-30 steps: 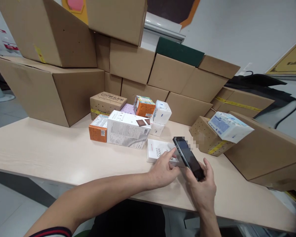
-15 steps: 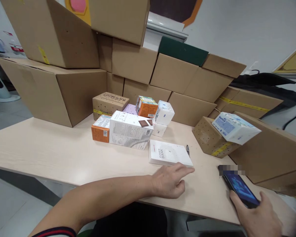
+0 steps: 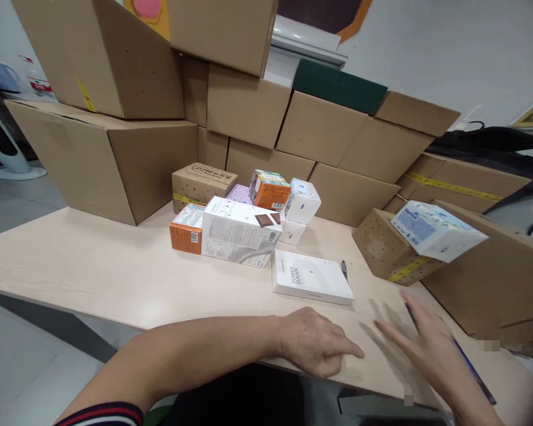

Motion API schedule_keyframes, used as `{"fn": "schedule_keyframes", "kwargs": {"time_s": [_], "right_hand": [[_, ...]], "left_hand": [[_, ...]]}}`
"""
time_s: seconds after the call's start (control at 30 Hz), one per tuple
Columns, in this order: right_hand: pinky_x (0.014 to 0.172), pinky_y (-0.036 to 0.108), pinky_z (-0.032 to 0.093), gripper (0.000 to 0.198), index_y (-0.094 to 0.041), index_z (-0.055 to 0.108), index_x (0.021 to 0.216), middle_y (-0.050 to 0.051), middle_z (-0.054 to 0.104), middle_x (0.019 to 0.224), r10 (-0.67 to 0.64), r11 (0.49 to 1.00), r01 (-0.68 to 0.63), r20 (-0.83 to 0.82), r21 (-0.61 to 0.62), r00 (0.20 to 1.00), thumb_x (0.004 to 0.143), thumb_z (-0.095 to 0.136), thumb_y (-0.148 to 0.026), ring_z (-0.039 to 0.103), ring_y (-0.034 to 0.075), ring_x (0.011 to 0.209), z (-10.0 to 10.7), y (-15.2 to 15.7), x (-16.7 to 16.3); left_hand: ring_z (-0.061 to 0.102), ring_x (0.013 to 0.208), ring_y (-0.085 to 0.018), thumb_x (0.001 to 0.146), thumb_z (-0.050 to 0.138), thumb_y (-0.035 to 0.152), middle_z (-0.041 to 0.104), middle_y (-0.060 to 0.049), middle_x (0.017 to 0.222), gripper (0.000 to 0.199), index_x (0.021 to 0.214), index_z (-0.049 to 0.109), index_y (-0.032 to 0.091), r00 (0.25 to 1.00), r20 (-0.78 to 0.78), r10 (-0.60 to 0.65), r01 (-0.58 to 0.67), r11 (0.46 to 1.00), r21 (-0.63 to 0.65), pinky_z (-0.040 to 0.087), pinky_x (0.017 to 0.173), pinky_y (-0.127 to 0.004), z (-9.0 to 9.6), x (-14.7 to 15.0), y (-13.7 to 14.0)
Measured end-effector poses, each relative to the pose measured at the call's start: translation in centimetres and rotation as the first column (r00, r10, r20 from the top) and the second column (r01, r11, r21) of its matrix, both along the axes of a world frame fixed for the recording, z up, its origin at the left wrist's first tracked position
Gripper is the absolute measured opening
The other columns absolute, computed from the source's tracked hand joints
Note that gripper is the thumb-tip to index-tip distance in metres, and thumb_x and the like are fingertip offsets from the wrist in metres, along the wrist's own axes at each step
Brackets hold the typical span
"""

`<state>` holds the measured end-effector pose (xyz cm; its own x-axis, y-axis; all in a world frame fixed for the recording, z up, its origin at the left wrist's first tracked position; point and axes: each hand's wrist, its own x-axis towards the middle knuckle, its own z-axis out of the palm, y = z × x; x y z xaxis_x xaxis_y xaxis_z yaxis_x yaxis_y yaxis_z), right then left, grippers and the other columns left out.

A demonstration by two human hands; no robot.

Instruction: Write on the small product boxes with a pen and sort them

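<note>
My left hand (image 3: 315, 343) is low over the table's front edge, index finger stretched out to the right and the other fingers curled, with nothing in it. Just beyond it lies a white power bank box (image 3: 313, 277) flat on the table, not touched by the hand. My right hand (image 3: 430, 349) is blurred by motion, its thumb and fingers spread apart. A dark phone (image 3: 475, 370) lies behind and beneath that hand, mostly covered by it, with only its edges showing. A dark pen (image 3: 344, 270) rests beside the power bank box.
A white carton (image 3: 240, 236), orange boxes (image 3: 186, 236) and tissue packs (image 3: 302, 201) cluster mid-table. At right, another tissue pack (image 3: 435, 231) sits on a dotted box (image 3: 377, 245). Large cardboard boxes (image 3: 151, 171) wall the back and sides.
My right hand has opened off the phone and moved up and left over it. My left hand has shifted slightly nearer and right, away from the power bank box.
</note>
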<state>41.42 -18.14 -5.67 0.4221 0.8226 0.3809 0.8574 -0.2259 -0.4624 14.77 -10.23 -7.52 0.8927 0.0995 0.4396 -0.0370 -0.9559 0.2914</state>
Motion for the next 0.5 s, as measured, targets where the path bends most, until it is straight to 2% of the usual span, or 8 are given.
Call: {"fn": "schedule_keyframes", "kwargs": {"time_s": [0.03, 0.1, 0.2, 0.3, 0.4, 0.47, 0.5], "right_hand": [[0.115, 0.054, 0.030, 0.093, -0.022, 0.052, 0.140, 0.016, 0.048, 0.149, 0.174, 0.981, -0.176, -0.031, -0.078, 0.984, 0.060, 0.074, -0.065, 0.039, 0.037, 0.142, 0.9, 1.7, -1.3], [0.118, 0.054, 0.025, 0.094, -0.025, 0.050, 0.143, 0.012, 0.038, 0.158, 0.393, 0.892, -0.404, -0.095, -0.201, 0.915, 0.061, 0.077, -0.060, 0.027, 0.035, 0.149, 2.3, 5.3, -3.5], [0.117, 0.060, 0.023, 0.096, -0.024, 0.056, 0.139, 0.014, 0.041, 0.155, 0.521, 0.772, -0.525, -0.118, -0.357, 0.846, 0.051, 0.084, -0.052, 0.023, 0.038, 0.150, 3.2, 10.1, -5.4], [0.116, 0.060, 0.025, 0.096, -0.022, 0.057, 0.139, 0.014, 0.045, 0.152, 0.579, 0.704, -0.574, -0.130, -0.418, 0.805, 0.051, 0.083, -0.048, 0.028, 0.037, 0.147, 3.1, 12.0, -6.0], [0.118, 0.054, 0.025, 0.091, -0.023, 0.056, 0.140, 0.010, 0.047, 0.151, 0.600, 0.698, -0.627, -0.194, -0.346, 0.776, 0.055, 0.082, -0.045, 0.035, 0.034, 0.144, 2.8, 10.9, -5.5], [0.115, 0.053, 0.030, 0.087, -0.024, 0.059, 0.137, 0.010, 0.052, 0.148, 0.538, 0.736, -0.626, -0.339, -0.256, 0.772, 0.056, 0.082, -0.047, 0.043, 0.035, 0.138, 2.8, 9.5, -4.5], [0.111, 0.054, 0.035, 0.086, -0.022, 0.061, 0.134, 0.011, 0.056, 0.143, 0.484, 0.777, -0.604, -0.446, -0.176, 0.753, 0.056, 0.082, -0.050, 0.048, 0.038, 0.132, 2.9, 8.9, -4.0]], "left_hand": [[0.070, 0.079, -0.017, 0.076, 0.056, 0.021, 0.076, 0.000, 0.088, 0.044, 0.119, 0.067, 0.022, 1.000, 0.000, -0.029, 0.029, 0.999, 0.021, 0.044, 0.050, -0.026, -0.1, 0.0, 0.0], [0.070, 0.077, -0.016, 0.075, 0.057, 0.021, 0.076, 0.001, 0.084, 0.040, 0.112, 0.070, 0.023, 0.998, 0.001, -0.065, 0.065, 0.997, 0.050, 0.044, 0.051, -0.027, -0.2, 0.1, -0.1], [0.069, 0.073, -0.016, 0.075, 0.057, 0.021, 0.076, 0.001, 0.082, 0.034, 0.105, 0.073, 0.022, 0.995, -0.007, -0.102, 0.103, 0.993, 0.060, 0.045, 0.053, -0.028, -0.4, 0.1, -0.1], [0.069, 0.072, -0.016, 0.076, 0.057, 0.022, 0.077, 0.001, 0.082, 0.031, 0.102, 0.073, 0.022, 0.994, -0.010, -0.107, 0.107, 0.992, 0.069, 0.044, 0.053, -0.029, -0.6, 0.1, 0.0], [0.068, 0.072, -0.017, 0.076, 0.056, 0.023, 0.077, 0.001, 0.082, 0.030, 0.100, 0.074, 0.023, 0.995, -0.014, -0.102, 0.103, 0.991, 0.080, 0.043, 0.054, -0.030, -0.8, 0.2, 0.0], [0.067, 0.073, -0.017, 0.076, 0.056, 0.023, 0.077, 0.002, 0.083, 0.029, 0.099, 0.074, 0.023, 0.994, -0.021, -0.111, 0.112, 0.990, 0.084, 0.044, 0.055, -0.030, -1.0, 0.3, 0.0], [0.067, 0.073, -0.017, 0.076, 0.057, 0.023, 0.077, 0.002, 0.082, 0.028, 0.098, 0.074, 0.024, 0.993, -0.023, -0.113, 0.114, 0.990, 0.085, 0.045, 0.055, -0.030, -1.0, 0.3, 0.0]]}}
